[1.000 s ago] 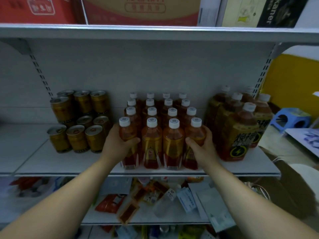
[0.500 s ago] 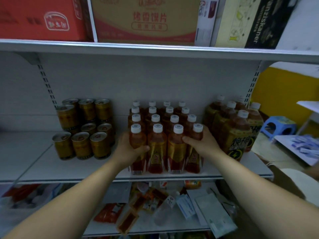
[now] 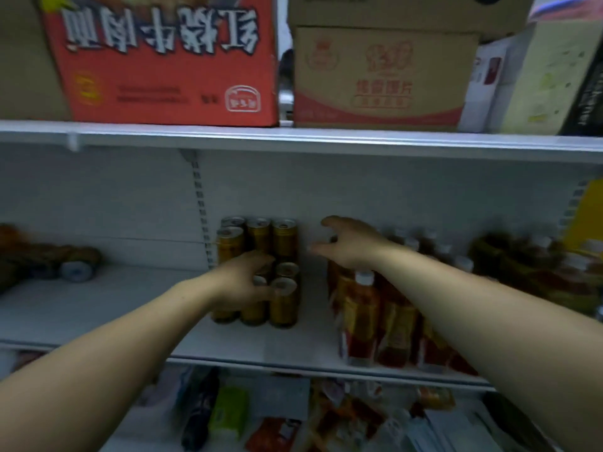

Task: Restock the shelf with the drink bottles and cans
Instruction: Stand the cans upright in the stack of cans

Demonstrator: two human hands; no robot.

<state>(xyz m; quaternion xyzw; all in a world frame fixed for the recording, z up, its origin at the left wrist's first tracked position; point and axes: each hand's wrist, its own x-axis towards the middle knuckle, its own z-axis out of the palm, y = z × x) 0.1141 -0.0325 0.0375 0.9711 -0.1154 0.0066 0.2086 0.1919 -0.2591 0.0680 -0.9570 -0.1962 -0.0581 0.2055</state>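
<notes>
The middle shelf (image 3: 254,340), white, carries both stock groups. The gold cans (image 3: 284,243) stand in two tiers left of centre, close to the back panel. The amber bottles (image 3: 360,316), white-capped, stand in rows to the right of the cans, apart from them. The left hand (image 3: 239,283) lies over the front cans, fingers bent across their tops; blur prevents telling whether its grip is closed on a can. The right hand (image 3: 350,244) hovers above the rear bottles, grip wide, fingers spread, holding nothing. The larger dark bottles (image 3: 522,269) stand further right, blurred. The upper shelf (image 3: 293,140) bears a red carton (image 3: 163,66) and a tan carton (image 3: 381,79) side by side.
</notes>
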